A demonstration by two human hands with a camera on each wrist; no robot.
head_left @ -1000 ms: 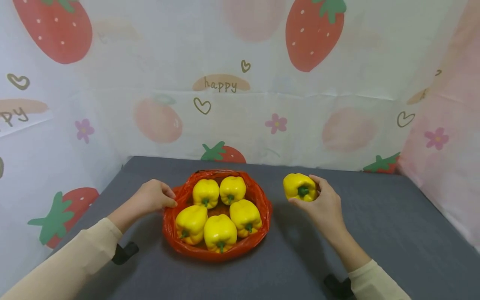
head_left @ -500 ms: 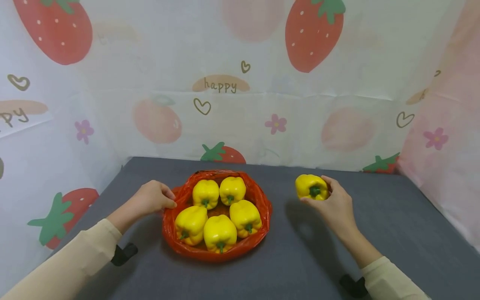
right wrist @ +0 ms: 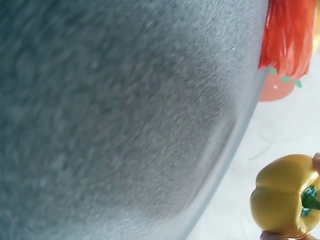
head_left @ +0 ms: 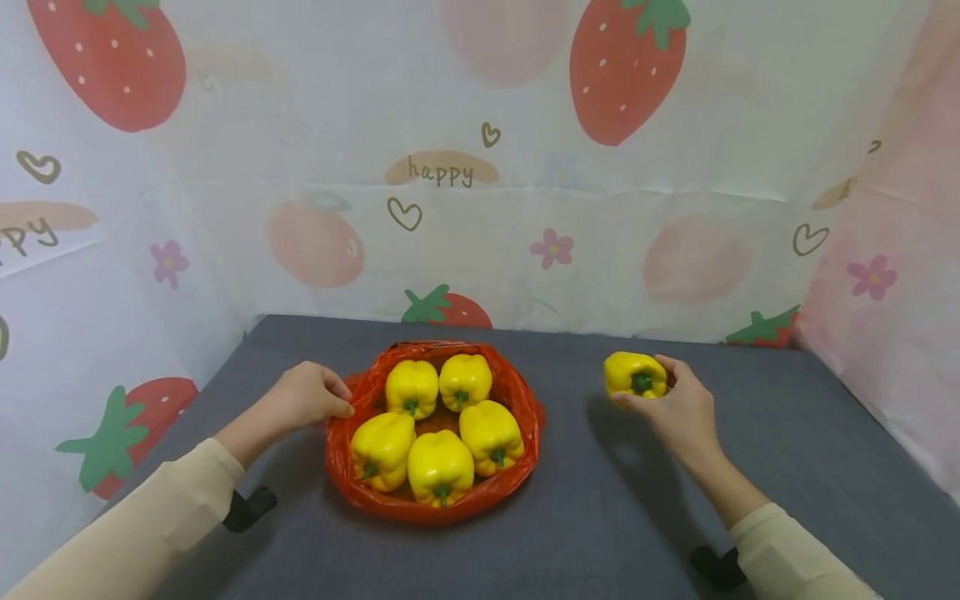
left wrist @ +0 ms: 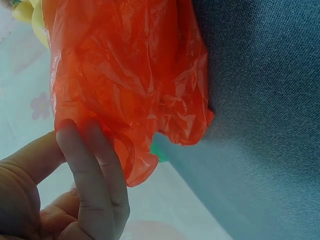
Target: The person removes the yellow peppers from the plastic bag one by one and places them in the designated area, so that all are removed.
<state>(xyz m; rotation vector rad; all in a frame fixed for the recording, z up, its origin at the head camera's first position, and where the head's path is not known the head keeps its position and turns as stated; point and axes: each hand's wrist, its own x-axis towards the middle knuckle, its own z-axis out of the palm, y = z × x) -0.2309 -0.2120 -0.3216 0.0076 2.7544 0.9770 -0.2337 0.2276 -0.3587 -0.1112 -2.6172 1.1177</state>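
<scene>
A red plastic bag (head_left: 341, 479) sits on the table with its mouth spread wide, and several yellow bell peppers (head_left: 441, 467) lie inside. At the bag's left rim, my left hand (head_left: 303, 396) pinches the plastic between thumb and fingers; the left wrist view shows the fingertips on the crinkled red film (left wrist: 115, 65). Right of the bag, my right hand (head_left: 686, 412) holds one yellow bell pepper (head_left: 626, 372) above the table, thumb below and fingers behind it. Its green stem faces toward me. In the right wrist view that pepper (right wrist: 280, 195) appears at the lower right, the hand mostly cut off.
A dark grey cloth covers the table (head_left: 525, 542). White fabric printed with strawberries, hearts and flowers (head_left: 480, 242) hangs behind it and along both sides. Black straps (head_left: 251, 507) show at the wrists.
My right hand has moved to the right, away from the bag, carrying the bell pepper. The left hand and the bag have stayed in place.
</scene>
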